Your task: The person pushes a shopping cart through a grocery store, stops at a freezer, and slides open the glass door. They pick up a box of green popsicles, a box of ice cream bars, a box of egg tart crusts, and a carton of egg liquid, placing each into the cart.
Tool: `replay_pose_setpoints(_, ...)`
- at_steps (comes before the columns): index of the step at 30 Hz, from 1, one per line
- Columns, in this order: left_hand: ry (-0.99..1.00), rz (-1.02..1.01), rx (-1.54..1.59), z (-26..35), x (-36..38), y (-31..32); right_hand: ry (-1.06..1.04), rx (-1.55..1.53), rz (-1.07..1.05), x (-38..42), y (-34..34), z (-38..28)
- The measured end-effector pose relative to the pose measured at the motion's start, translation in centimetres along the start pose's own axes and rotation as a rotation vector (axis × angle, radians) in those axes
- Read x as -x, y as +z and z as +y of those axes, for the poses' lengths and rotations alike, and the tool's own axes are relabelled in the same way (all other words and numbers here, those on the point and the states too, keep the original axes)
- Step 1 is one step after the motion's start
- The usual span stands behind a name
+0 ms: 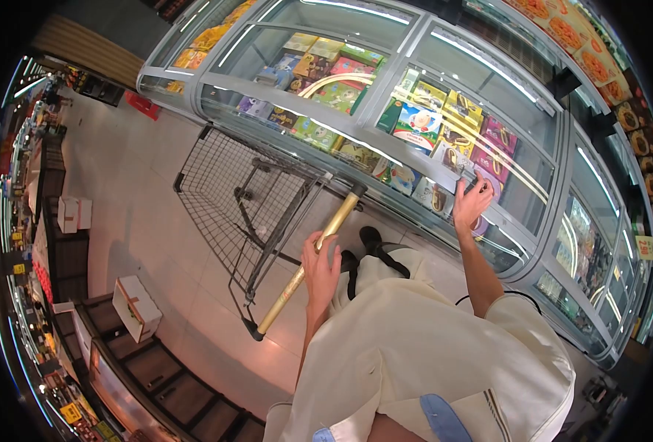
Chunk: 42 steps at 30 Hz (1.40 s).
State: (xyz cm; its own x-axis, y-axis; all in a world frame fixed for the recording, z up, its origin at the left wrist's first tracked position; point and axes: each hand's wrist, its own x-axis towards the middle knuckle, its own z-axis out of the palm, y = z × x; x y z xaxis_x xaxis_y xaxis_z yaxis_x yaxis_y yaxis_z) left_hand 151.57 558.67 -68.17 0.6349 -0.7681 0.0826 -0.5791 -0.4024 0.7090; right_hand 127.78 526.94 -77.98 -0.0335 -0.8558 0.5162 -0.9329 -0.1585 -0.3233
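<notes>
My left hand [320, 267] is closed around the gold handle [341, 215] of a shopping cart [223, 188], whose wire basket holds no goods that I can see. My right hand [474, 202] reaches to the chest freezer [407, 158]. Its bent fingers grip the grey edge of a glass lid [481, 140]. Under the glass lie colourful boxes, among them a green and white box [417, 127], yellow boxes [459, 110] and purple boxes [496, 140]. Reflected light strips cross the glass.
More freezer sections run left and right, one with orange bags [212, 40]. White boxes [136, 308] stand by dark wooden shelving [157, 368] at the lower left. A red object [142, 105] sits on the floor near the freezer's left end. My shoes [371, 236] are beside the cart.
</notes>
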Motion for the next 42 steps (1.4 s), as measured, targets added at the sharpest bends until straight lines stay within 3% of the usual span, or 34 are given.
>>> replay_pose_setpoints(6, 0.038, -0.002, 0.057, 0.3, -0.9, 1.3, -0.054, -0.028, -0.090, -0.8, 0.1, 1.2)
replay_pose_setpoints(12, 0.010, -0.056, 0.118, -0.7, -1.8, 0.9, 0.021, -0.059, -0.130, -0.7, 0.3, 0.3)
replay_pose_setpoints(18, 0.051, -0.077, -0.039, -0.9, -1.8, -0.5, -0.034, -0.036, -0.021, 0.3, 1.9, -3.4)
replay_pose_setpoints(26, -0.015, -0.061, -0.057, -2.6, -2.0, 0.6, -0.382, -0.512, -0.379, 2.4, -1.6, -16.2)
replay_pose_setpoints(36, -0.049, -0.106, -0.043, -5.1, -5.0, -1.4, -0.474, -0.875, -0.908, 7.7, -1.1, -24.0)
replay_pose_setpoints(42, -0.059, -0.092, -0.050, -7.7, -7.9, -3.9, -0.553, -0.870, -0.948, 7.1, 0.7, -28.0)
